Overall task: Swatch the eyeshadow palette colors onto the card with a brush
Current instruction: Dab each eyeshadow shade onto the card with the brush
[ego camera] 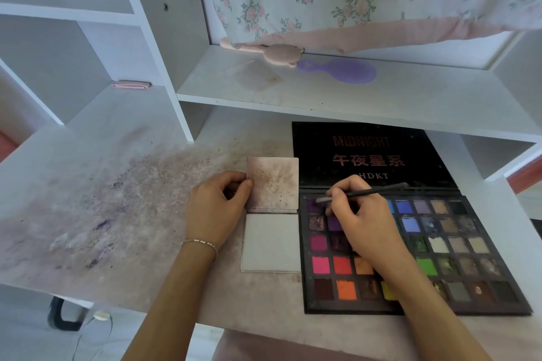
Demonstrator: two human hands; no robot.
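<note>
Right hand [362,221] with fingers grasping a thin dark brush [363,192], its tip on the dark purple pan at the top-left of the open black multicolour eyeshadow palette [440,246]. Left hand [215,208] fingers pinch the left edge of the smudged, hinged white square card [272,184], lying just left of the palette on the powder-stained white surface [102,199].

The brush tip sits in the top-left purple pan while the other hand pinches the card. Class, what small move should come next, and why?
Probably carry the brush left to the card and stroke. The right hand has its tip in the purple pan, and the left hand steadies the stained card.
</note>
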